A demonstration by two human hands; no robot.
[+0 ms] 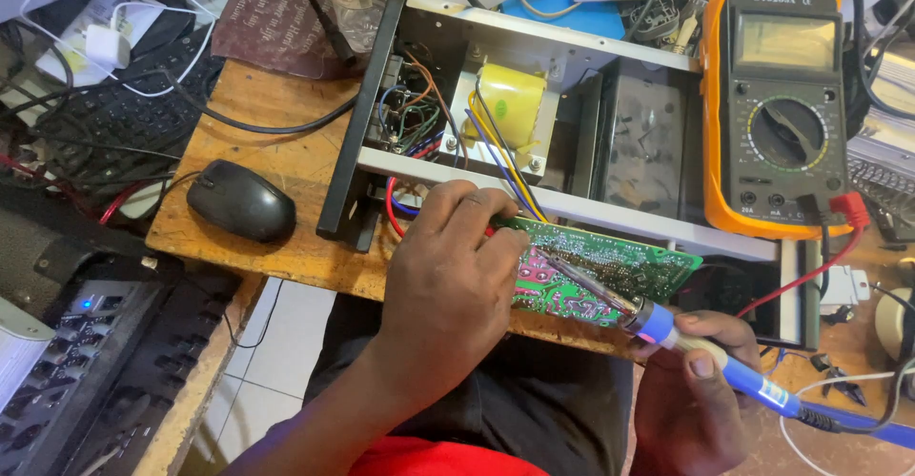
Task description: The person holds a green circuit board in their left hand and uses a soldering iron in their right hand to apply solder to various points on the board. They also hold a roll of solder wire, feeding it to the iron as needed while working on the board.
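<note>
My left hand (448,281) grips the near-left end of a green circuit board (637,266), holding it tilted over the front edge of the wooden table (276,147). My right hand (696,395) is closed around the blue handle of a soldering iron (739,376). The iron's metal tip lies across the board's solder side. Coloured wires run from the board up into an open metal chassis (534,104) with a yellow-wrapped transformer (510,90) inside.
An orange multimeter (777,104) leans at the right with red and black probe leads plugged in. A black mouse (240,200) lies on the table at the left. A black keyboard (105,119), cables and an audio unit (76,362) crowd the left side.
</note>
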